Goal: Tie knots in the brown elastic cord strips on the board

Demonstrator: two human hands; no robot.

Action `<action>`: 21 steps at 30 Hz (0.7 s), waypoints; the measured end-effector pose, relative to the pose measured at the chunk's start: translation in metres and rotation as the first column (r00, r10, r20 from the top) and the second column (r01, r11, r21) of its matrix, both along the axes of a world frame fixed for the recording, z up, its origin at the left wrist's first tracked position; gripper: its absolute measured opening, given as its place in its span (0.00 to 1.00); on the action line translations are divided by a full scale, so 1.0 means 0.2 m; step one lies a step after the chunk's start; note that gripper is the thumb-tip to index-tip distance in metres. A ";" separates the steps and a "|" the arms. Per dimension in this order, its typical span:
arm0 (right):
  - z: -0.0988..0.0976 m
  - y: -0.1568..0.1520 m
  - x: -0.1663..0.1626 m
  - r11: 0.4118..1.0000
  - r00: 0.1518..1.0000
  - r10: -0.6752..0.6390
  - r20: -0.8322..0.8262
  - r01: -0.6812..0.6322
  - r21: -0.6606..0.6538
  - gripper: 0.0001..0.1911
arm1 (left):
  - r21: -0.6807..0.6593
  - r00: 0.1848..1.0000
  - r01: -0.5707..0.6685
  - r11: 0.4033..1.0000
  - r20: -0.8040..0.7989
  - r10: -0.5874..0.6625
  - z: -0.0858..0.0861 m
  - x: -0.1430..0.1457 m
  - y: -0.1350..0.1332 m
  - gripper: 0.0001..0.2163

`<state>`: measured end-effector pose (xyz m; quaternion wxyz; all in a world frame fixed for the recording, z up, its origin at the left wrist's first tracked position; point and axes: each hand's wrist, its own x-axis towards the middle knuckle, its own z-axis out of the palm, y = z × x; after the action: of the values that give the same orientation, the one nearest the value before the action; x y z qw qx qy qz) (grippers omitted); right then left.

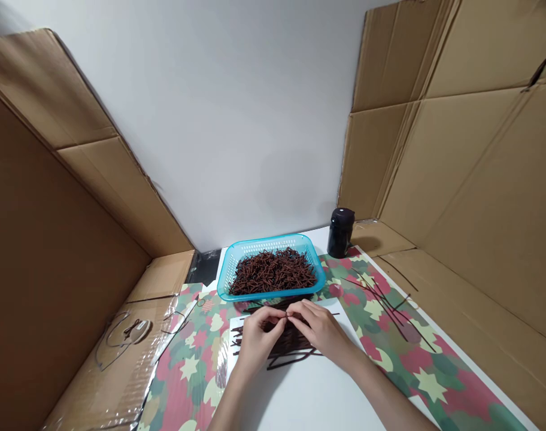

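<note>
We record the person's left hand (258, 341) and right hand (321, 330) held low over the bench, both closed in a pinch with their fingertips meeting at centre. They appear to grip a thin dark brown strip (327, 313) that runs crosswise behind them; the exact contact is too small to confirm. Directly beneath the hands, a loose pile of long dark brown strips (291, 346) lies on a white rectangular sheet (309, 398). Just ahead of the hands sits a turquoise perforated plastic basket (268, 246), heaped with short, curled dark brown pieces (273, 272). Behind its right corner stands an upright black cylindrical jar (340, 233). Further long dark strips (385, 305) lie scattered to the right on a pink, green and cream patterned sheet (428, 374). On the left, we note a coiled thin wire (120, 338) resting on a taped corrugated cardboard panel (106, 371).
</note>
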<state>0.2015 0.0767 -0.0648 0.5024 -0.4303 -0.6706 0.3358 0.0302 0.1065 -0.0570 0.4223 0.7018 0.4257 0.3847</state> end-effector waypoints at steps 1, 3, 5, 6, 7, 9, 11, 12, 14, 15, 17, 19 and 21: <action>0.01 0.00 0.00 1.000 1.000 0.019 -0.003 -0.019 -0.015 0.05 | -0.018 1.000 0.023 1.000 -0.008 -0.023 0.00 -0.01 0.00 0.05; 0.02 -0.01 0.01 0.997 0.998 0.054 -0.029 -0.056 -0.052 0.04 | -0.052 0.997 0.075 0.996 -0.019 -0.076 0.02 -0.02 0.01 0.06; 0.03 -0.02 0.01 0.991 0.993 0.083 -0.079 -0.090 -0.096 0.03 | -0.080 0.992 0.125 0.989 -0.024 -0.127 0.04 -0.04 0.02 0.07; 0.04 -0.02 0.01 0.987 0.989 0.093 -0.112 -0.106 -0.118 0.03 | -0.090 0.989 0.145 0.985 -0.028 -0.148 0.06 -0.04 0.02 0.07; 0.04 -0.02 0.00 0.983 0.984 0.101 -0.149 -0.122 -0.140 0.02 | -0.094 0.986 0.161 0.982 -0.034 -0.165 0.07 -0.05 0.02 0.07; 0.04 -0.03 0.00 0.969 0.965 0.123 -0.231 -0.167 -0.180 0.04 | -0.119 0.978 0.198 0.973 -0.036 -0.204 0.10 -0.06 0.01 0.07; 0.04 -0.03 -0.01 0.947 0.932 0.161 -0.324 -0.238 -0.215 0.08 | -0.165 0.969 0.240 0.957 -0.017 -0.246 0.11 -0.06 0.00 0.07; 0.04 -0.03 -0.02 0.932 0.910 0.183 -0.372 -0.281 -0.229 0.10 | -0.193 0.964 0.261 0.946 0.000 -0.266 0.12 -0.06 -0.01 0.08; 0.03 -0.03 -0.04 0.896 0.855 0.221 -0.468 -0.369 -0.249 0.14 | -0.247 0.954 0.298 0.922 0.043 -0.297 0.12 -0.05 -0.02 0.08; 0.03 -0.03 -0.04 0.877 0.826 0.233 -0.513 -0.407 -0.257 0.16 | -0.266 0.950 0.311 0.913 0.062 -0.305 0.12 -0.05 -0.02 0.08; 0.02 -0.03 -0.05 0.841 0.770 0.241 -0.591 -0.469 -0.269 0.19 | -0.301 0.945 0.327 0.896 0.107 -0.309 0.12 -0.04 -0.02 0.07; 0.03 -0.03 -0.06 0.810 0.720 0.234 -0.654 -0.516 -0.278 0.20 | -0.324 0.943 0.330 0.887 0.151 -0.295 0.11 -0.04 -0.02 0.06; 0.04 -0.03 -0.05 0.784 0.674 0.218 -0.706 -0.552 -0.285 0.21 | -0.341 0.941 0.330 0.880 0.197 -0.277 0.09 -0.04 -0.02 0.06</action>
<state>0.1909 0.0713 -0.0573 0.4916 -0.2421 -0.4318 0.7164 0.0219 0.1018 -0.0393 0.6308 0.6386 0.3438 0.2757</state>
